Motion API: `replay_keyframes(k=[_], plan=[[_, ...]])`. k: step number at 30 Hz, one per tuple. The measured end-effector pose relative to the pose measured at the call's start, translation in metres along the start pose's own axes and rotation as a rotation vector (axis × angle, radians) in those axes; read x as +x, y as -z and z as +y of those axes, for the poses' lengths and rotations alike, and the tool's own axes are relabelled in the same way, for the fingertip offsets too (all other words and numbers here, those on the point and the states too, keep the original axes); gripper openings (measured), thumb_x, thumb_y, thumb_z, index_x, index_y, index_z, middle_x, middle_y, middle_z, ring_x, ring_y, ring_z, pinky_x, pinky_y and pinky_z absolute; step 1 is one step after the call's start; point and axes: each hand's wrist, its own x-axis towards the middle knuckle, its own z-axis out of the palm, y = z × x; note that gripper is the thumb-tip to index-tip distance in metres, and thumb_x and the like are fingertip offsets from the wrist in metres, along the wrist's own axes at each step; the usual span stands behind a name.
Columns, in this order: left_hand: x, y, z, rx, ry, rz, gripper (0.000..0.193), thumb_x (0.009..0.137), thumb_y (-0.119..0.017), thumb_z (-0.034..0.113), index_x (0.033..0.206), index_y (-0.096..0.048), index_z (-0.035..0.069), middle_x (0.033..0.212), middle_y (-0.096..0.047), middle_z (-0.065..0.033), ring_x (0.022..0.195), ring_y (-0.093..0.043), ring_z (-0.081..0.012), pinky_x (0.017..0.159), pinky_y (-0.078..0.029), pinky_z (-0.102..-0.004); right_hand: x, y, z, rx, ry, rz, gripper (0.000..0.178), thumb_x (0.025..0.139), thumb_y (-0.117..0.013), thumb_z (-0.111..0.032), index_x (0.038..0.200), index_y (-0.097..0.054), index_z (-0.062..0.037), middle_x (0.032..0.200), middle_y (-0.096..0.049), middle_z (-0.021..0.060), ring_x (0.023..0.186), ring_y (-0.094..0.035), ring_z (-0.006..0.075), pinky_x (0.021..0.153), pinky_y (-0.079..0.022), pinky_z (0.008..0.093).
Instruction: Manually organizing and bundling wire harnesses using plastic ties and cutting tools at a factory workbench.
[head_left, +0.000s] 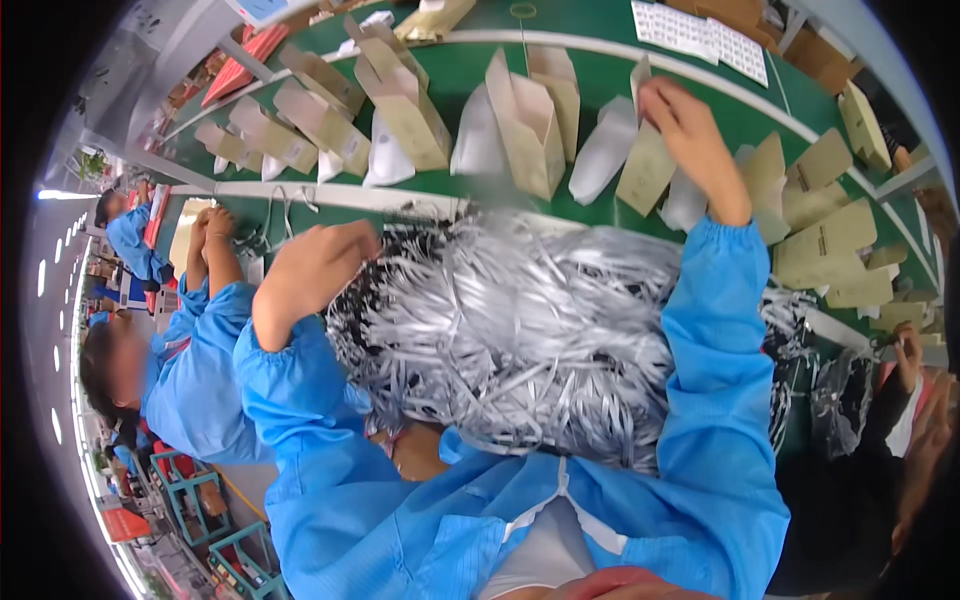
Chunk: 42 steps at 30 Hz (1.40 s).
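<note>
A large heap of flat silver-grey strips (530,330), like ribbon cables, lies in front of me, with small black ends bunched at its left. My left hand (318,268) is over those black ends, fingers curled in; whatever they pinch is hidden. Out over the green belt, my right hand (688,125) is closed at the top of an open beige box (648,175), fingers at its raised flap. To the left of that box stands a white pouch (603,150), and another open beige box (528,135) is farther left.
Several open beige boxes (405,110) and white pouches line the green conveyor belt (610,60). Printed sheets (700,42) lie at its far side. A co-worker in blue (205,375) sits close at my left; another person's hand (907,355) is at the right.
</note>
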Motion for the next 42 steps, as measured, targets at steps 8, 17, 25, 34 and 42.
replay_keyframes(k=[8,17,25,34,42], plan=[[0.036,-0.020,0.110,-0.139,-0.193,0.190,0.025,0.094,-0.058,0.030,0.101,-0.057,0.005,0.083,-0.065,-0.0199,0.084,-0.062,-0.0409,0.069,-0.048,-0.0476,-0.009,0.024,-0.039,-0.232,-0.075,-0.042,0.027,0.097,-0.057,-0.024,0.095,-0.062,0.0020,0.077,-0.059,0.0094,0.070,-0.053,0.0175,0.065,-0.044,0.0306],[0.096,-0.086,0.152,-0.293,-0.477,0.117,0.026,0.087,-0.070,0.020,0.093,-0.055,-0.001,0.081,-0.062,-0.0175,0.072,-0.062,-0.0339,0.062,-0.047,-0.0407,-0.014,0.047,-0.073,-0.461,0.253,0.306,0.015,0.096,-0.057,-0.016,0.102,-0.063,-0.0030,0.076,-0.061,0.0050,0.065,-0.056,0.0164,0.060,-0.046,0.0290],[0.101,-0.164,0.168,-0.324,-0.774,-0.114,0.021,0.085,-0.069,0.018,0.085,-0.057,0.002,0.081,-0.064,-0.0156,0.074,-0.062,-0.0387,0.065,-0.048,-0.0463,-0.008,0.031,-0.072,-0.203,0.257,0.286,0.014,0.089,-0.068,-0.013,0.091,-0.066,0.0009,0.086,-0.065,0.0061,0.081,-0.059,0.0141,0.073,-0.045,0.0272],[0.056,-0.033,0.179,-1.006,-0.652,0.089,0.006,0.090,-0.065,0.005,0.096,-0.065,0.002,0.073,-0.063,-0.0059,0.062,-0.062,-0.0143,0.056,-0.050,-0.0274,-0.029,0.016,-0.103,0.657,0.125,-1.016,0.027,0.095,-0.064,-0.022,0.111,-0.061,-0.0004,0.097,-0.062,0.0084,0.093,-0.058,0.0179,0.083,-0.045,0.0302],[0.033,0.019,0.077,-1.342,-0.652,0.797,0.024,0.095,-0.062,0.012,0.117,-0.056,0.002,0.092,-0.066,-0.0081,0.072,-0.064,-0.0122,0.061,-0.050,-0.0242,-0.034,0.032,-0.125,1.033,-0.464,-0.533,0.025,0.099,-0.059,-0.025,0.100,-0.061,-0.0007,0.068,-0.047,-0.0038,0.060,-0.041,0.0068,0.053,-0.034,0.0253]])
